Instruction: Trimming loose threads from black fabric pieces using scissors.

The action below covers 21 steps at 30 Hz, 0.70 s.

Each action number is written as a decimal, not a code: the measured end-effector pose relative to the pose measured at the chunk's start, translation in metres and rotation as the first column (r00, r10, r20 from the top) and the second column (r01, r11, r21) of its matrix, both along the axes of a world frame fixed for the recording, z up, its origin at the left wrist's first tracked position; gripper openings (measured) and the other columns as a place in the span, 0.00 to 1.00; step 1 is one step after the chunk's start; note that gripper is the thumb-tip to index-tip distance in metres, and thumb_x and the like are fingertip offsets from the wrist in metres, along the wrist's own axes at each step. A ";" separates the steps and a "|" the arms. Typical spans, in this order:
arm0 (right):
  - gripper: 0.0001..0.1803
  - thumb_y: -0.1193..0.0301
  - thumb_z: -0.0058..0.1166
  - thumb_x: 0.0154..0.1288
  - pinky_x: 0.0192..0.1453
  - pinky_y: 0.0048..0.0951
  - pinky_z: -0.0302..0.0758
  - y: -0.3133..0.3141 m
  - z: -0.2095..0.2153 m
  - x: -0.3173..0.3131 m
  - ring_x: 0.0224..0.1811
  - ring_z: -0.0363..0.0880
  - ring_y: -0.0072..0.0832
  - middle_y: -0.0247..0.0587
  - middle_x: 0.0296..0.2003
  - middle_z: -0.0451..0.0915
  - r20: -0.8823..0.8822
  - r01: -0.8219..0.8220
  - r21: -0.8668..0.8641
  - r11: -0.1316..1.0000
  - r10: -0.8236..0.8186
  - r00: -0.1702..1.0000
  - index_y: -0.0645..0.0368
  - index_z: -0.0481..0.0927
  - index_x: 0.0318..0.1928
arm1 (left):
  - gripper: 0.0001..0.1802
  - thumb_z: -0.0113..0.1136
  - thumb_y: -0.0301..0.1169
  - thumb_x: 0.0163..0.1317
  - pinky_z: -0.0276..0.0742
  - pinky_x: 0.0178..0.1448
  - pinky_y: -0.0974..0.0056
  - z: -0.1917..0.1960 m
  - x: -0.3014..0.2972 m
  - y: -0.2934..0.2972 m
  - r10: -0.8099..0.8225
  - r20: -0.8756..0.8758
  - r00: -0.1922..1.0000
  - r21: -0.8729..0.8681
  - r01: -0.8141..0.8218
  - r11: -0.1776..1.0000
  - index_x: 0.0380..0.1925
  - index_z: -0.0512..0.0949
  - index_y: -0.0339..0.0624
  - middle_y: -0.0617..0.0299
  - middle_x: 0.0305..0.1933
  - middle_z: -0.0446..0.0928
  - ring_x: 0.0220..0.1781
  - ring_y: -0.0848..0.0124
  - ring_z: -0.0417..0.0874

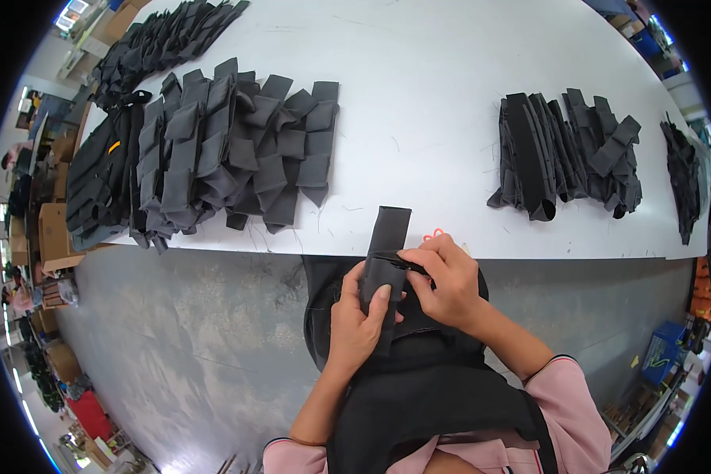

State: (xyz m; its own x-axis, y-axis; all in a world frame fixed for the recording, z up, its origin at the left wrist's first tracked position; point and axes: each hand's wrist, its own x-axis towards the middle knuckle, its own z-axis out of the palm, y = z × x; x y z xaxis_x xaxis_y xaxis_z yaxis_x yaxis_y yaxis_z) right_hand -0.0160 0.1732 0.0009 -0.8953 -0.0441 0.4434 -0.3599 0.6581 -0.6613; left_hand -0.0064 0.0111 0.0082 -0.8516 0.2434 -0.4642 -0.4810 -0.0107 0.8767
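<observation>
Gripping dark fabric strip (390, 230) in left hand (357, 322), pinching at its edge with right hand (452, 286); could twist askew from loosened left grip or uneven tugging

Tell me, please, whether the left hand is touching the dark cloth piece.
Touching. The head view shows it: the left hand holds the dark cloth piece, with its thumb lying flat across the front.

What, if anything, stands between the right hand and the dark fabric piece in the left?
Nothing visible: the right hand pinches an edge of the dark fabric piece, which the left hand grips. The other fabric pieces lie apart, on the white table.
</observation>
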 end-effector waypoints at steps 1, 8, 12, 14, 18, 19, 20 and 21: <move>0.15 0.81 0.58 0.43 0.26 0.30 0.70 0.000 0.000 -0.001 0.24 0.74 0.32 0.38 0.27 0.73 0.000 -0.001 0.000 1.000 0.001 1.000 0.59 0.79 0.36 | 0.22 0.52 0.29 0.66 0.79 0.32 0.70 0.001 -0.001 0.000 0.001 0.000 1.000 0.000 -0.001 1.000 0.58 0.61 0.35 0.54 0.36 0.82 0.29 0.73 0.83; 0.19 0.84 0.56 0.40 0.26 0.30 0.72 -0.002 0.000 -0.001 0.23 0.75 0.34 0.39 0.27 0.73 -0.002 -0.023 0.010 1.000 0.023 1.000 0.59 0.79 0.38 | 0.22 0.54 0.30 0.65 0.77 0.31 0.70 0.002 0.001 0.003 -0.046 -0.072 0.996 -0.141 0.035 0.989 0.56 0.64 0.35 0.56 0.32 0.81 0.26 0.72 0.83; 0.20 0.85 0.55 0.39 0.28 0.31 0.74 -0.002 -0.001 0.001 0.24 0.76 0.35 0.41 0.27 0.74 0.003 -0.021 0.049 0.999 0.021 1.000 0.59 0.80 0.38 | 0.22 0.55 0.31 0.64 0.77 0.29 0.69 0.002 0.002 0.004 -0.055 -0.113 0.992 -0.211 0.030 0.977 0.56 0.65 0.35 0.56 0.30 0.81 0.24 0.72 0.83; 0.19 0.85 0.55 0.40 0.28 0.31 0.74 -0.003 0.000 0.003 0.24 0.76 0.35 0.41 0.27 0.73 0.028 -0.013 0.060 0.998 0.011 1.000 0.59 0.80 0.38 | 0.21 0.55 0.31 0.65 0.77 0.29 0.69 0.001 0.003 0.005 -0.062 -0.122 0.991 -0.233 0.032 0.972 0.56 0.65 0.35 0.56 0.29 0.81 0.24 0.71 0.83; 0.17 0.86 0.56 0.43 0.29 0.28 0.74 -0.003 -0.003 0.005 0.23 0.74 0.33 0.41 0.27 0.73 0.065 0.025 -0.067 0.997 -0.021 0.998 0.59 0.81 0.37 | 0.21 0.55 0.31 0.65 0.77 0.28 0.68 -0.003 0.004 0.005 -0.067 -0.188 0.980 -0.266 0.015 0.964 0.55 0.66 0.36 0.55 0.27 0.80 0.23 0.71 0.83; 0.17 0.86 0.56 0.43 0.29 0.28 0.74 -0.003 -0.002 0.003 0.23 0.74 0.33 0.41 0.27 0.73 0.067 0.021 -0.067 0.997 -0.017 0.998 0.59 0.81 0.37 | 0.21 0.55 0.31 0.65 0.77 0.28 0.68 -0.004 0.003 0.004 -0.063 -0.187 0.980 -0.266 0.011 0.964 0.55 0.66 0.36 0.55 0.27 0.80 0.23 0.71 0.83; 0.15 0.84 0.57 0.45 0.27 0.27 0.72 -0.003 -0.001 -0.002 0.23 0.74 0.32 0.40 0.27 0.71 0.084 0.022 -0.096 0.995 -0.014 0.996 0.60 0.80 0.37 | 0.21 0.54 0.31 0.65 0.77 0.29 0.68 -0.004 0.000 0.003 -0.076 -0.182 0.980 -0.244 0.030 0.969 0.56 0.66 0.36 0.55 0.29 0.80 0.23 0.71 0.83; 0.13 0.83 0.58 0.47 0.25 0.26 0.71 -0.003 -0.001 -0.005 0.24 0.74 0.31 0.38 0.27 0.70 0.106 0.023 -0.122 0.992 -0.010 0.994 0.61 0.79 0.37 | 0.21 0.53 0.31 0.65 0.77 0.29 0.69 -0.007 -0.001 0.001 -0.087 -0.173 0.981 -0.220 0.048 0.974 0.56 0.65 0.36 0.54 0.30 0.81 0.23 0.70 0.83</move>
